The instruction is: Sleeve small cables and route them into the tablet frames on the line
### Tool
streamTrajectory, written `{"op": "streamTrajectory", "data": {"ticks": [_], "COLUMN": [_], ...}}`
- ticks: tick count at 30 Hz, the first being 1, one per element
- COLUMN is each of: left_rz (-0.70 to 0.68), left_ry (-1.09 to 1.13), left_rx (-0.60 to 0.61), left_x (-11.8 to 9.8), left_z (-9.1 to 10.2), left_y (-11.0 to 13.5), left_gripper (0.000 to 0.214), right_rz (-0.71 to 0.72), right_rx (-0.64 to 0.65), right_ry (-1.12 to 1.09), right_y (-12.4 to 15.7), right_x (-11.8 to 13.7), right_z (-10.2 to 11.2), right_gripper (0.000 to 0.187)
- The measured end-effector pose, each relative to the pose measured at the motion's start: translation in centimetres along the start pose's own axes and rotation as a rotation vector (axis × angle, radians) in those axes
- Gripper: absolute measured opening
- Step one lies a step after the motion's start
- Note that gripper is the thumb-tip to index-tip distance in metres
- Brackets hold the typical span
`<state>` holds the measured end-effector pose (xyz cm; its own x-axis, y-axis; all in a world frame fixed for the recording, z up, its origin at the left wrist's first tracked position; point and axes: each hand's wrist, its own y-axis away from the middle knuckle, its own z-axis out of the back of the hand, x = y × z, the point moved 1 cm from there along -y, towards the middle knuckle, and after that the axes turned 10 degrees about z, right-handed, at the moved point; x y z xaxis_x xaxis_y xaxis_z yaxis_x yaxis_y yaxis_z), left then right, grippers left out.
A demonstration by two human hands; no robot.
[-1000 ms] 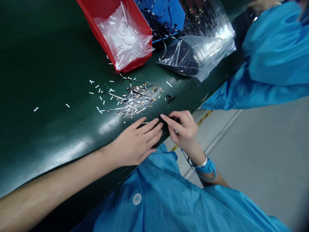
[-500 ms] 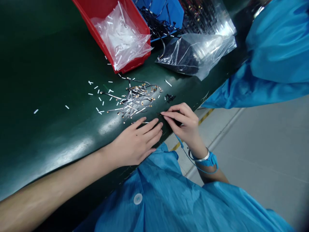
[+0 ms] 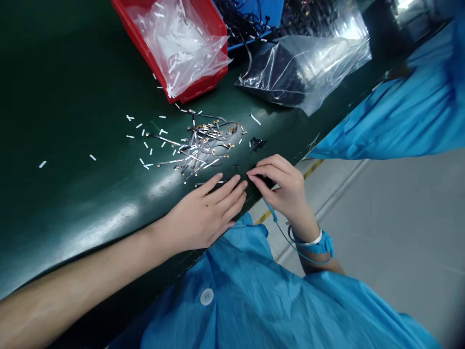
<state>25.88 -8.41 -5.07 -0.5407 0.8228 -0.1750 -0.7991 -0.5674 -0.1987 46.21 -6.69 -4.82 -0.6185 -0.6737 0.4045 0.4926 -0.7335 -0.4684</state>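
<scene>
My left hand [image 3: 209, 213] lies flat on the dark green table [image 3: 72, 58], fingers stretched out and pointing right. Just beyond its fingertips, my right hand [image 3: 281, 184] pinches thumb and forefinger together low over the table. A tiny dark piece shows at that pinch, too small to name. Close by, another small dark piece [image 3: 236, 167] rests on the tabletop. Past my left fingers spreads a pile of thin flex cables [image 3: 203, 145] with gold-coloured ends and white strips. To the right of the pile sits a little heap of black bits [image 3: 257, 143].
A red bin [image 3: 214, 80] holds a clear bag [image 3: 178, 48] of white strips. Beside it are a blue bin [image 3: 274, 19] of black cables and a clear plastic bag [image 3: 308, 72]. Loose white strips [image 3: 93, 157] are scattered leftward. At right is another person's blue sleeve [image 3: 395, 121].
My right hand has shifted slightly right, and a small dark piece now lies apart from its fingertips. My left hand stays nearly in place. The view has moved a little.
</scene>
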Motion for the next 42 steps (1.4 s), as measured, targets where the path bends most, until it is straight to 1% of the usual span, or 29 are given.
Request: {"op": "streamTrajectory", "data": {"ticks": [3, 5, 9, 11, 13, 15, 18, 21, 24, 28, 30, 32, 34, 36, 39, 40, 42], "left_rz": [-0.001, -0.002, 0.003, 0.005, 0.006, 0.004, 0.014, 0.067, 0.131, 0.221, 0.244, 0.252, 0.257, 0.248, 0.233, 0.226, 0.214], "left_ry": [0.004, 0.009, 0.013, 0.017, 0.026, 0.034, 0.039, 0.044, 0.024, -0.02, -0.03, -0.033, -0.031, -0.028, -0.022, -0.02, -0.017], "left_rx": [-0.001, -0.002, 0.003, 0.004, 0.004, -0.007, -0.085, -0.192, -0.24, -0.229, -0.209, -0.197, -0.192, -0.189, -0.19, -0.195, -0.195], "left_x": [0.0, 0.0, 0.0, 0.0, -0.1, -0.1, 0.0, 0.1, 0.2, 0.2, 0.1, 0.1, 0.1, 0.1, 0.1, 0.1, 0.1], "left_z": [0.1, 0.2, 0.1, 0.0, -0.1, 0.0, 0.4, 0.9, 1.3, 1.1, 0.9, 0.7, 0.6, 0.6, 0.6, 0.7, 0.7], "left_y": [0.0, 0.0, -0.1, -0.1, -0.1, 0.0, 0.1, 0.1, 0.1, 0.1, 0.2, 0.2, 0.2, 0.2, 0.1, 0.1, 0.0], "left_gripper": [0.047, 0.047, 0.047, 0.047, 0.047, 0.047, 0.043, 0.039, 0.036, 0.034, 0.036, 0.037, 0.037, 0.036, 0.036, 0.036, 0.035], "right_rz": [0.043, 0.087, 0.177, 0.2, 0.191, 0.151, 0.087, 0.061, 0.116, 0.24, 0.261, 0.246, 0.188, 0.08, -0.077, -0.104, -0.124], "right_rx": [0.072, 0.102, 0.115, 0.109, 0.087, 0.047, 0.012, 0.008, 0.003, 0.032, 0.043, 0.047, 0.017, -0.072, -0.222, -0.242, -0.242], "right_ry": [-0.028, -0.009, 0.155, 0.237, 0.252, 0.225, 0.215, 0.229, 0.211, 0.217, 0.237, 0.224, 0.193, 0.206, 0.288, 0.305, 0.324], "right_y": [-0.6, -0.8, -0.1, 0.4, 0.5, 0.1, -1.7, -3.7, -4.6, -3.9, -3.1, -2.4, -1.9, -1.5, -1.1, -1.0, -0.9], "right_x": [-0.4, -0.5, 0.0, 0.5, 0.7, 0.7, 0.3, -0.1, -0.1, 0.1, 0.1, 0.1, 0.1, -0.1, -0.5, -0.6, -0.9], "right_z": [0.4, 0.6, 0.7, 0.7, 0.7, 0.5, 0.0, -0.7, -1.2, -1.4, -1.3, -1.0, -0.5, 0.0, 0.4, 0.3, 0.0], "right_gripper": [0.012, 0.014, 0.013, 0.014, 0.015, 0.016, 0.017, 0.018, 0.019, 0.019, 0.019, 0.02, 0.02, 0.018, 0.014, 0.013, 0.011]}}
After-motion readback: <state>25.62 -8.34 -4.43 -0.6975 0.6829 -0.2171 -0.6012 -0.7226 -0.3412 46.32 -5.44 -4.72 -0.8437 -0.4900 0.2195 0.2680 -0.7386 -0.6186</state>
